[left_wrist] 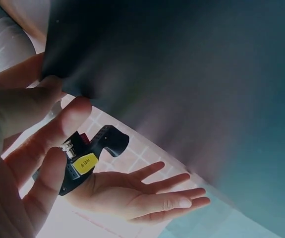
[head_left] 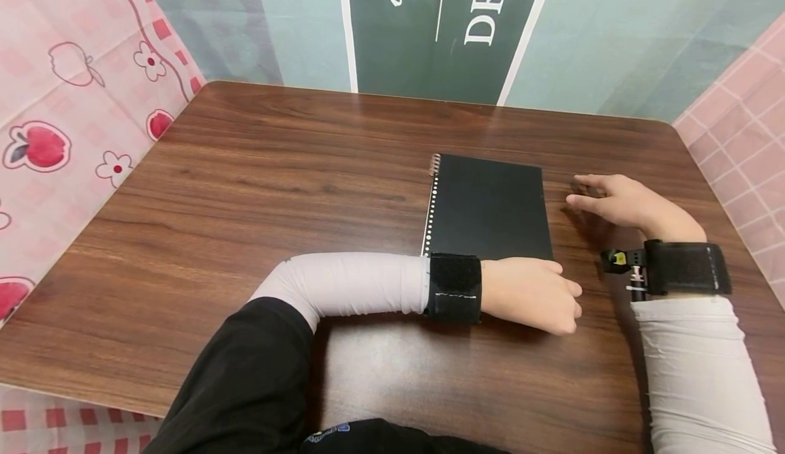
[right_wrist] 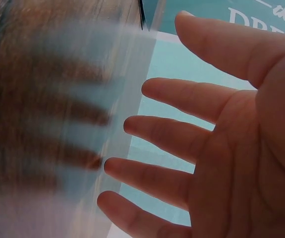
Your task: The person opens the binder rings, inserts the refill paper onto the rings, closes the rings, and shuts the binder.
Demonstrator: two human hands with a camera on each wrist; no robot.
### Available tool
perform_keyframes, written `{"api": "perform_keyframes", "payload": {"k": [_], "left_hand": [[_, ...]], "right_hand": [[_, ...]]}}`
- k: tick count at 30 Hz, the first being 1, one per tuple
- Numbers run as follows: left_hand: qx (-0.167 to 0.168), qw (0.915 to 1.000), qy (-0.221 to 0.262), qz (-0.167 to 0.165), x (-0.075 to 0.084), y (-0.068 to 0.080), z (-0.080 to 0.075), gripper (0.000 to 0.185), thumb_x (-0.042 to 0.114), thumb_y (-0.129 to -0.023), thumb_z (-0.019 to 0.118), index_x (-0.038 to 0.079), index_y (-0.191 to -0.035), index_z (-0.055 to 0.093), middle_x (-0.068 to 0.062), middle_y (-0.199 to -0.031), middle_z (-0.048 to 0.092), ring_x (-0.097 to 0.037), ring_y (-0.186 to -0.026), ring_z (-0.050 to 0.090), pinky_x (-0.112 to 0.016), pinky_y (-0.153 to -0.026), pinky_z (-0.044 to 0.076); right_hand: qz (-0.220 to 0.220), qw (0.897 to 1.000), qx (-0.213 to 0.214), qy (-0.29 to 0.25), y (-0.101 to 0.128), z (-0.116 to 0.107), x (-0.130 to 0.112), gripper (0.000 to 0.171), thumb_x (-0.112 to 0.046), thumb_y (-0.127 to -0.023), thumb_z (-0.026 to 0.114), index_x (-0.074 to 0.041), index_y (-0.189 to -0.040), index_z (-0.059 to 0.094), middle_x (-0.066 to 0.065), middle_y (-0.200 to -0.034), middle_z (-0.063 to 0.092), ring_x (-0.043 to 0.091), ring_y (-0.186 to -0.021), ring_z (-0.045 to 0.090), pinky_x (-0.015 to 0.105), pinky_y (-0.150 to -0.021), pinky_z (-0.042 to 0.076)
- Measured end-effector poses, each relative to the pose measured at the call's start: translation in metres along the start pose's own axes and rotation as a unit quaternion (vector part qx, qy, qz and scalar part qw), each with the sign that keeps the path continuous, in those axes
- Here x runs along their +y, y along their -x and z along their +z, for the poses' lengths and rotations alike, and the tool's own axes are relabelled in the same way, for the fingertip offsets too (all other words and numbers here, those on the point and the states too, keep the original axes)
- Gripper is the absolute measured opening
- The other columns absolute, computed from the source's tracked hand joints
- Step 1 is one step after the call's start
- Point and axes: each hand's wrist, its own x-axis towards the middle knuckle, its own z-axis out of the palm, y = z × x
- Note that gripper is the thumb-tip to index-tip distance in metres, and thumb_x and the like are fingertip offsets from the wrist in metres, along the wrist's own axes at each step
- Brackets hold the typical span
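A closed black spiral notebook (head_left: 487,207) lies near the table's (head_left: 245,188) far right corner. The left hand (head_left: 530,295) pinches its near right corner, as if to lift the cover. The right hand (head_left: 619,203) rests flat beside it, fingers relaxed.

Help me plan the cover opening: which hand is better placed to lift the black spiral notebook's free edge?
Probably the left hand: it already rests at the black spiral notebook's near right corner. The right hand lies open on the wooden table, apart from it.

White letters "DRE" — cut off at the frame edge, on the dark green wall banner (head_left: 441,24), cursive beside unreadable.
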Motion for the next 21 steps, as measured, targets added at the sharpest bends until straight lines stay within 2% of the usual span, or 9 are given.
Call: {"api": "perform_keyframes", "payload": {"k": [4, 7, 9, 11, 14, 17, 21], "left_hand": [[-0.012, 0.9997, 0.022, -0.001, -0.002, 0.002, 0.000, 0.037, 0.018, -0.108, 0.035, 0.038, -0.122, 0.063, 0.019, -0.131, 0.060, -0.011, -0.122, 0.050, -0.030, -0.091, 0.043], [-0.028, 0.9987, 0.043, -0.004, -0.005, 0.004, 0.000, 0.035, 0.021, -0.108, 0.037, 0.037, -0.131, 0.058, 0.018, -0.138, 0.056, -0.012, -0.132, 0.047, -0.033, -0.102, 0.042], [-0.030, 0.9982, 0.052, -0.005, -0.007, 0.005, 0.000, 0.035, 0.020, -0.107, 0.040, 0.035, -0.133, 0.056, 0.017, -0.139, 0.055, -0.012, -0.134, 0.047, -0.034, -0.104, 0.043], [-0.027, 0.9976, 0.064, -0.007, -0.010, 0.008, -0.001, 0.034, 0.020, -0.107, 0.041, 0.034, -0.133, 0.057, 0.016, -0.138, 0.057, -0.011, -0.133, 0.049, -0.033, -0.104, 0.043], [-0.022, 0.9965, 0.080, -0.005, -0.011, 0.010, -0.002, 0.031, 0.017, -0.105, 0.043, 0.030, -0.127, 0.060, 0.013, -0.128, 0.064, -0.011, -0.120, 0.059, -0.031, -0.095, 0.048], [-0.025, 0.9954, 0.093, -0.001, -0.010, 0.010, -0.001, 0.029, 0.017, -0.105, 0.043, 0.028, -0.126, 0.061, 0.011, -0.126, 0.065, -0.012, -0.113, 0.063, -0.032, -0.093, 0.049], [-0.018, 0.9942, 0.106, -0.009, -0.012, 0.015, -0.003, 0.029, 0.018, -0.105, 0.043, 0.028, -0.123, 0.063, 0.012, -0.124, 0.066, -0.011, -0.112, 0.063, -0.031, -0.092, 0.049]], "right_hand": [[-0.010, 1.000, 0.005, 0.001, -0.001, -0.001, -0.002, 0.075, -0.044, -0.105, 0.043, 0.009, -0.153, 0.020, 0.045, -0.150, 0.023, 0.063, -0.133, 0.028, 0.073, -0.100, 0.031], [-0.014, 1.000, 0.008, 0.000, -0.001, -0.001, -0.003, 0.074, -0.043, -0.105, 0.044, 0.009, -0.153, 0.022, 0.045, -0.149, 0.024, 0.063, -0.132, 0.029, 0.073, -0.100, 0.032], [-0.015, 1.000, 0.009, 0.001, -0.002, -0.001, -0.003, 0.074, -0.043, -0.105, 0.044, 0.009, -0.152, 0.023, 0.045, -0.148, 0.026, 0.063, -0.131, 0.031, 0.072, -0.100, 0.032], [-0.015, 1.000, 0.012, 0.006, -0.002, -0.002, -0.002, 0.073, -0.043, -0.105, 0.044, 0.010, -0.152, 0.025, 0.045, -0.147, 0.028, 0.062, -0.130, 0.033, 0.072, -0.099, 0.033], [-0.015, 1.000, 0.014, 0.012, -0.002, -0.003, -0.001, 0.071, -0.041, -0.105, 0.045, 0.010, -0.151, 0.026, 0.046, -0.145, 0.030, 0.062, -0.129, 0.035, 0.072, -0.099, 0.034], [-0.016, 1.000, 0.015, 0.012, -0.002, -0.003, -0.001, 0.071, -0.041, -0.105, 0.045, 0.011, -0.150, 0.027, 0.045, -0.145, 0.031, 0.062, -0.128, 0.036, 0.072, -0.099, 0.034], [-0.019, 1.000, 0.022, 0.011, -0.002, -0.002, 0.000, 0.072, -0.043, -0.105, 0.044, 0.011, -0.150, 0.029, 0.044, -0.145, 0.032, 0.061, -0.129, 0.037, 0.071, -0.100, 0.034]]}}
